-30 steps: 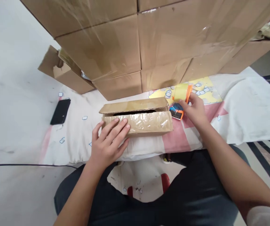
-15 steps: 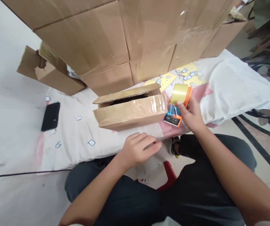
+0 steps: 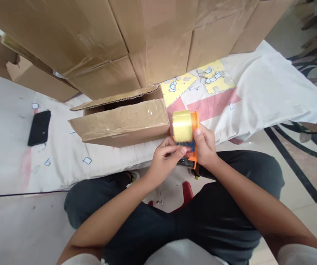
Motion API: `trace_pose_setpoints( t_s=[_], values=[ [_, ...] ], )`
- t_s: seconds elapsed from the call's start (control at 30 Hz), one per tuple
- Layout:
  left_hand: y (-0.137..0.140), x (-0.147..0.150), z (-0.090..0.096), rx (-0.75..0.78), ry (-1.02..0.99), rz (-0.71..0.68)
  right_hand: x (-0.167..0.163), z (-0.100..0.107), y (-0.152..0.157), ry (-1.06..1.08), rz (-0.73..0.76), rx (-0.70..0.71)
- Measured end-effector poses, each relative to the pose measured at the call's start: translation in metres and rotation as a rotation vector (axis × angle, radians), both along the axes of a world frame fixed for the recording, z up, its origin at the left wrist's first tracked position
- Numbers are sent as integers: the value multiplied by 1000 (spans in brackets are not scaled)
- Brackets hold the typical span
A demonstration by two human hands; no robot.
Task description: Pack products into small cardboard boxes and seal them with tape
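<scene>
Standing leftmost: a torn-flapped carton (image 3: 42, 81), behind and to the left of the small carton (image 3: 128, 127).
Black slab: a phone-like slab (image 3: 39, 128) lay flat on the pale cloth (image 3: 64, 162), well to the left of the small carton.
Cord: a thin black cord (image 3: 23, 194) ran left of the small carton and nearer the person.
Taped stack: large cartons (image 3: 158, 44) rose behind the small carton, their faces streaked with shiny tape.
Small carton: it sat at a slant on the cloth, its top flaps apart with a dark gap between them; glossy tape showed on the near flap.
Left hand: the left hand (image 3: 162, 160) was just off the small carton's near right corner, fingers bent, thumb and forefinger close together at the dispenser's front. Whether they pinched the tape end could not be told.
Dispenser: the tape dispenser (image 3: 183, 132), with a yellow roll, orange frame and blue part, was just right of the small carton, between the two hands.
Right hand: the right hand (image 3: 206, 145) was closed around the orange frame, thumb on its side, to the right of the small carton.
Floor: patterned floor (image 3: 307, 176) with dark bands showed far right of the small carton.
</scene>
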State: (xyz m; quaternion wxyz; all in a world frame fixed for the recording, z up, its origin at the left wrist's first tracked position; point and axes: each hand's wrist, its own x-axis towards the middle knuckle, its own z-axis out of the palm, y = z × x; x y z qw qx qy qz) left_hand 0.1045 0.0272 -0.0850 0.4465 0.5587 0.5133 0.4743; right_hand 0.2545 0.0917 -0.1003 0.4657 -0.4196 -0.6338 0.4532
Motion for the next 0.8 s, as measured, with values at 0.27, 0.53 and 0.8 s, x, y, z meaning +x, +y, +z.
trace_pose_setpoints(
  t_s=[0.27,0.53,0.8],
  values=[
    [-30,30,4,-128,-73,22,15,-14,23,-209,-150,252],
    [-60,37,5,-211,-132,-125,18,-15,83,89,-445,21],
    [-83,28,-19,-168,-49,-174,17,-2,96,200,-360,-79]
  ],
)
